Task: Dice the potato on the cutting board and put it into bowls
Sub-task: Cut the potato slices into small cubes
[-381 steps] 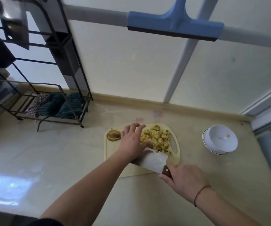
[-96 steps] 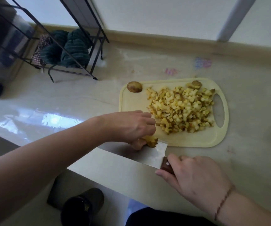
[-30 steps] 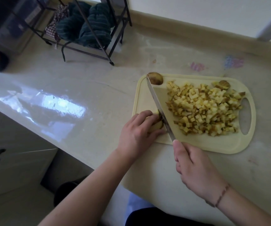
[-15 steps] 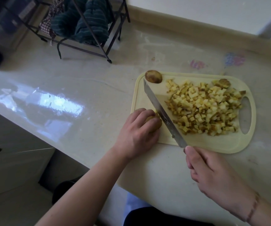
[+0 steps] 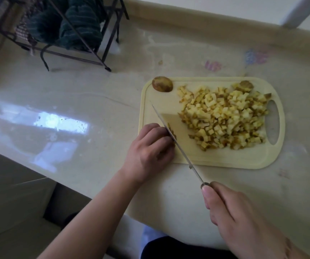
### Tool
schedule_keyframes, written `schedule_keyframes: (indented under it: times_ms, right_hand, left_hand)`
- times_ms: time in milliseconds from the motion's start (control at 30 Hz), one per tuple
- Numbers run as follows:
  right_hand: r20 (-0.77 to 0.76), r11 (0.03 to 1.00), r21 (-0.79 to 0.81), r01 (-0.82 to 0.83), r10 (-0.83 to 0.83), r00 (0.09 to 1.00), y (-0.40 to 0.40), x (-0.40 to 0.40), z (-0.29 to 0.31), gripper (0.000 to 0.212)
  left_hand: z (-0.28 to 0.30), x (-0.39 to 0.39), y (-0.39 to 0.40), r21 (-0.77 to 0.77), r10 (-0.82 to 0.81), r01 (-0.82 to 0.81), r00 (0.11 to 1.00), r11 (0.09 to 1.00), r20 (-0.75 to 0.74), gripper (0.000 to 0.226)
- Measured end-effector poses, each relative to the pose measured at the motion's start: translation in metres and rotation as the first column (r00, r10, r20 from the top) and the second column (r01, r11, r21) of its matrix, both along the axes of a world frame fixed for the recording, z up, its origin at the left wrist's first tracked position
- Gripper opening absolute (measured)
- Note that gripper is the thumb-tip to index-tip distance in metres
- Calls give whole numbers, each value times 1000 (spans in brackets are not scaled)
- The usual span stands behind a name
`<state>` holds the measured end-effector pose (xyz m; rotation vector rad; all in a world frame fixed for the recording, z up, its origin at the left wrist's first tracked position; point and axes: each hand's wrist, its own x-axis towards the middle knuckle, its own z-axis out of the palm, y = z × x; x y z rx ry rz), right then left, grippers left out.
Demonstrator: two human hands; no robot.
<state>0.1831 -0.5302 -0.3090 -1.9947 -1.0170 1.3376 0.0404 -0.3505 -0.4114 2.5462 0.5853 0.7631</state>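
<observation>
A pale yellow cutting board (image 5: pixel 225 157) lies on the counter with a heap of diced potato (image 5: pixel 225 118) on its right half. A potato end (image 5: pixel 162 84) sits at the board's far left corner, another end piece (image 5: pixel 245 85) at the far right. My left hand (image 5: pixel 150 148) holds a small potato piece (image 5: pixel 172 134) down at the board's near left corner; most of that piece is hidden under my fingers. My right hand (image 5: pixel 240 219) grips the handle of a cleaver (image 5: pixel 176 143), whose blade stands edge-down against my left fingers.
A black wire rack (image 5: pixel 87 34) with dark green cloths stands at the back left of the counter. The counter's front edge runs diagonally just left of my left arm. A wall skirting runs behind the board. No bowl is in view.
My right hand has drawn back toward me along the counter, pulling the cleaver with it; its tip now sits lower on the board. My left hand stays on the potato piece.
</observation>
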Motion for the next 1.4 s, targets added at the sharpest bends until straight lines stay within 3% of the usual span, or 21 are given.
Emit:
schedule_keyframes:
  times_ms: [300,467,800,1067,1133,1400]
  right_hand:
    - [112,994,103,25,-36,993,31,0,-26,53]
    - [-44,991,46,129,-127,991,17,18,-28,55]
    - [-32,998,63,3,-1,999,6,6,-14,63]
    - [57,998,17,-65,64,996,-4,4,-6,44]
    - [93,997,30,-78,75,993,2,0,-10,48]
    - [142,995,96,-24,11,990,20,4,-22,52]
  left_hand:
    - [3,2,-1,-15,16,-16,1000,1000,7,4]
    - [3,1,-2,14,39,-39,999,999,1,6]
    - [3,-5,-8,9,29,-28,1000,1000,-5,6]
    - [1,-6,-7,-19,35,-35,999,999,8,5]
    - [2,-5,-7,-39,43,-43,999,998,15,7]
    - [2,-6,-6,-42,36,-36,999,998,8,5]
